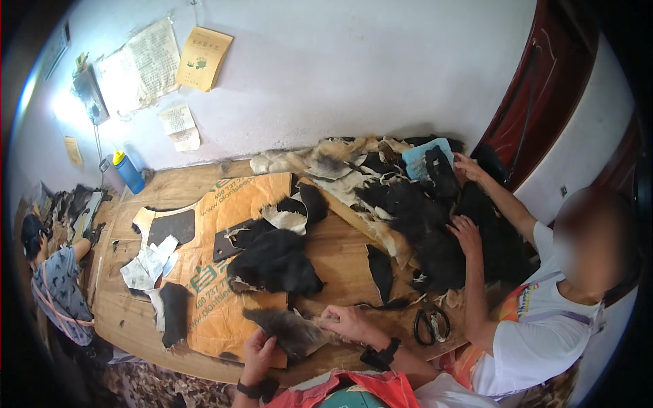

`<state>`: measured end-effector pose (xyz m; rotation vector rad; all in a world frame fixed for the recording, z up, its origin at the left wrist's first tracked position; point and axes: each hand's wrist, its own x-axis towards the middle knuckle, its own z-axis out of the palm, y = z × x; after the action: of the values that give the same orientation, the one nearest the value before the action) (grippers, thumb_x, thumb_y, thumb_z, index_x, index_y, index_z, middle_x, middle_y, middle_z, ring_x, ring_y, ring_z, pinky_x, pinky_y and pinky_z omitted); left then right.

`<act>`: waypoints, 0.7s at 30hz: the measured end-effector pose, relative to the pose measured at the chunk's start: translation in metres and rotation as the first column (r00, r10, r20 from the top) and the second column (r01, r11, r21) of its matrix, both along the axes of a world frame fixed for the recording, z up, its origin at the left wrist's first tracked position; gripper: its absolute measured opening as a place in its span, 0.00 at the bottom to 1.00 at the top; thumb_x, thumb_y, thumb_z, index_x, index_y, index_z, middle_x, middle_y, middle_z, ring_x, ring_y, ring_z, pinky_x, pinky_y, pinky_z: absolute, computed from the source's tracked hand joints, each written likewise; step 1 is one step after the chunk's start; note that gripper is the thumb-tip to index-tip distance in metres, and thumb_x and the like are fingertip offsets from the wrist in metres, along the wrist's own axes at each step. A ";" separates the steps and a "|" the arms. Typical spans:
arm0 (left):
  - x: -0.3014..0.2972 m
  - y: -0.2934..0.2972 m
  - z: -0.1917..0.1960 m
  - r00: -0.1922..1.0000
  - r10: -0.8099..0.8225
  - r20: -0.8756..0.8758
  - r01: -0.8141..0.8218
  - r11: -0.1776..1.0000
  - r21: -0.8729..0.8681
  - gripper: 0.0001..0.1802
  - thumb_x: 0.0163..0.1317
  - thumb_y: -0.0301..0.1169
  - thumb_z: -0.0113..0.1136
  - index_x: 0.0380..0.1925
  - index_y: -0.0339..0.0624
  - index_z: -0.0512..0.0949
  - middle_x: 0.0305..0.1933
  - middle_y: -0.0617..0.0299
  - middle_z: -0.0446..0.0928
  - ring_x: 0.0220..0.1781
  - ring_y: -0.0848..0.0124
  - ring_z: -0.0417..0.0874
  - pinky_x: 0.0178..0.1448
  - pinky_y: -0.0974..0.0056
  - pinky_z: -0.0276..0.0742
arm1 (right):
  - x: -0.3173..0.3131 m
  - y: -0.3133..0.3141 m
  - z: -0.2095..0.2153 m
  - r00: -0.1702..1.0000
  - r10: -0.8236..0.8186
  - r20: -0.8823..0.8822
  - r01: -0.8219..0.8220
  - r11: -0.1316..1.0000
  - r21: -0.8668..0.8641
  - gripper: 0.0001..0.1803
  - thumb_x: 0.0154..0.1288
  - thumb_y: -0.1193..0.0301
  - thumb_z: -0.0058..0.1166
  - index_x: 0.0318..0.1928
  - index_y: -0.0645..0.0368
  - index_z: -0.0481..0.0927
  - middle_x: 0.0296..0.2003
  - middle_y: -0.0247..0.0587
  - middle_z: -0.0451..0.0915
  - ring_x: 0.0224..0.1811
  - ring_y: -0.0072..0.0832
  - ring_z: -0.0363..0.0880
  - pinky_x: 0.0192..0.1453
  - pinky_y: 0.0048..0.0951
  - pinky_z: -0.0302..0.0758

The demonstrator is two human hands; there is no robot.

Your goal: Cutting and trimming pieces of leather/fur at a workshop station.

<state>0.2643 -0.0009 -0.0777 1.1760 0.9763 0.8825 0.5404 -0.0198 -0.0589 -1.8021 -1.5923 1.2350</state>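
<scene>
A dark grey-brown fur piece [291,331] is stretched between my two hands near the front edge of the table. My left hand [258,352] pinches its lower left edge. On the other side, my right hand [348,323] has its fingers closed on the right end. Beneath the piece lies an orange printed sheet [235,194] shaped like a garment panel. Black fur pieces [275,262] rest on that sheet, just beyond my hands. Black-handled scissors [431,326] lie to the right of my right hand.
At the right, a co-worker's hands [467,234] touch a large heap of black fur [435,231]. A light blue object [426,156] tops the heap. Blue bottle [129,173] stands by the wall. Another person [60,289] works at far left. White scraps [146,265] lie on the sheet's left side.
</scene>
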 end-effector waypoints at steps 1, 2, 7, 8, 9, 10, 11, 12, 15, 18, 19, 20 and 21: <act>-0.003 -0.001 -0.005 1.000 0.001 0.004 -0.001 1.000 0.002 0.17 0.66 0.17 0.49 0.55 0.32 0.74 0.50 0.60 0.81 0.51 0.73 0.81 0.56 0.68 0.75 | 0.000 -0.001 0.002 1.000 0.001 0.004 -0.001 1.000 0.002 0.21 0.59 0.49 0.59 0.44 0.50 0.80 0.36 0.45 0.84 0.40 0.44 0.83 0.41 0.40 0.76; -0.009 -0.002 -0.013 0.998 -0.012 -0.055 0.012 1.000 0.000 0.16 0.66 0.18 0.50 0.54 0.33 0.74 0.47 0.62 0.81 0.48 0.74 0.81 0.53 0.69 0.75 | -0.001 -0.002 0.004 1.000 -0.008 0.000 0.008 1.000 -0.021 0.21 0.59 0.48 0.60 0.44 0.50 0.81 0.36 0.44 0.84 0.39 0.44 0.83 0.41 0.40 0.76; -0.005 -0.005 0.012 0.976 -0.001 -0.218 -0.013 0.998 -0.060 0.14 0.65 0.20 0.52 0.51 0.35 0.75 0.41 0.67 0.80 0.40 0.79 0.79 0.43 0.72 0.75 | -0.008 -0.003 0.014 0.991 -0.043 -0.130 0.018 0.983 -0.185 0.22 0.57 0.48 0.62 0.44 0.48 0.81 0.35 0.44 0.84 0.38 0.43 0.83 0.41 0.40 0.76; 0.000 -0.004 0.017 0.979 0.042 -0.199 -0.046 0.999 -0.014 0.13 0.64 0.23 0.54 0.49 0.35 0.75 0.34 0.65 0.79 0.36 0.78 0.78 0.39 0.70 0.73 | -0.008 -0.004 0.002 0.997 -0.044 -0.070 0.039 0.997 -0.072 0.21 0.57 0.49 0.63 0.44 0.49 0.81 0.34 0.44 0.84 0.37 0.43 0.83 0.41 0.40 0.76; -0.001 -0.009 0.017 0.979 0.090 -0.184 -0.087 0.996 0.024 0.12 0.63 0.25 0.56 0.46 0.34 0.76 0.27 0.64 0.77 0.31 0.77 0.76 0.35 0.68 0.72 | -0.009 -0.006 -0.006 0.999 -0.044 -0.016 0.045 0.998 0.036 0.21 0.57 0.50 0.64 0.44 0.49 0.80 0.33 0.44 0.84 0.37 0.42 0.83 0.40 0.39 0.76; -0.007 -0.009 0.001 0.983 0.077 -0.169 -0.075 0.997 0.020 0.13 0.64 0.26 0.55 0.47 0.35 0.76 0.28 0.65 0.77 0.34 0.76 0.77 0.38 0.68 0.74 | -0.011 -0.006 -0.003 1.000 0.006 -0.018 -0.005 1.000 0.015 0.21 0.57 0.50 0.64 0.44 0.49 0.80 0.33 0.44 0.84 0.37 0.42 0.83 0.40 0.39 0.76; -0.008 -0.010 -0.015 0.988 0.087 -0.124 -0.078 0.994 0.077 0.13 0.64 0.26 0.56 0.48 0.35 0.76 0.29 0.65 0.77 0.34 0.75 0.77 0.39 0.67 0.74 | -0.009 -0.004 0.004 1.000 0.017 0.011 -0.017 0.999 0.028 0.20 0.57 0.52 0.64 0.44 0.50 0.80 0.33 0.45 0.84 0.37 0.42 0.83 0.40 0.39 0.76; -0.001 -0.002 -0.010 0.992 0.091 -0.086 -0.079 0.989 0.127 0.14 0.64 0.27 0.56 0.48 0.35 0.75 0.29 0.65 0.77 0.34 0.75 0.77 0.39 0.67 0.74 | -0.008 -0.004 0.005 0.999 0.026 0.037 -0.027 0.999 0.032 0.20 0.57 0.53 0.64 0.44 0.51 0.80 0.33 0.45 0.84 0.37 0.42 0.83 0.40 0.39 0.76; 0.001 0.003 0.003 0.978 0.020 -0.206 -0.012 0.999 0.042 0.18 0.65 0.27 0.56 0.53 0.32 0.72 0.29 0.65 0.76 0.33 0.75 0.75 0.39 0.68 0.73 | -0.003 -0.009 -0.002 0.987 -0.035 -0.157 0.047 0.996 0.072 0.15 0.62 0.60 0.61 0.41 0.59 0.80 0.31 0.46 0.83 0.33 0.30 0.81 0.39 0.31 0.75; -0.003 0.004 0.005 0.998 0.058 -0.014 -0.059 0.993 -0.102 0.19 0.71 0.35 0.52 0.57 0.36 0.72 0.31 0.65 0.76 0.31 0.77 0.77 0.37 0.71 0.75 | -0.008 -0.007 0.004 0.962 -0.076 -0.261 0.082 0.997 0.012 0.14 0.65 0.64 0.57 0.43 0.63 0.79 0.31 0.45 0.83 0.34 0.26 0.80 0.40 0.30 0.74; -0.004 0.006 0.006 0.993 0.053 0.101 -0.030 0.976 -0.216 0.20 0.73 0.38 0.50 0.59 0.38 0.71 0.33 0.64 0.76 0.32 0.77 0.78 0.38 0.72 0.76 | -0.010 -0.004 0.006 0.952 -0.109 -0.285 0.119 0.993 0.021 0.13 0.66 0.66 0.56 0.43 0.63 0.79 0.31 0.44 0.83 0.34 0.25 0.79 0.40 0.30 0.74; -0.007 0.005 0.011 0.993 0.110 0.038 -0.090 0.932 -0.352 0.19 0.75 0.40 0.46 0.57 0.40 0.72 0.34 0.63 0.74 0.32 0.76 0.81 0.36 0.71 0.80 | -0.013 -0.003 0.010 0.963 -0.113 -0.244 0.111 0.994 -0.020 0.13 0.66 0.66 0.56 0.46 0.62 0.79 0.35 0.45 0.82 0.38 0.29 0.81 0.43 0.32 0.74; -0.008 0.004 0.013 0.994 0.102 0.039 -0.081 0.930 -0.358 0.19 0.75 0.40 0.46 0.57 0.40 0.72 0.34 0.63 0.74 0.32 0.76 0.81 0.36 0.71 0.80 | -0.016 -0.004 0.012 0.963 -0.122 -0.241 0.120 0.992 -0.026 0.13 0.66 0.66 0.56 0.46 0.62 0.79 0.35 0.45 0.82 0.38 0.29 0.81 0.43 0.32 0.74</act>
<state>0.2566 0.0027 -0.0647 0.7972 1.0983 0.7675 0.5248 -0.0238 -0.0466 -1.6554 -1.3232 1.3506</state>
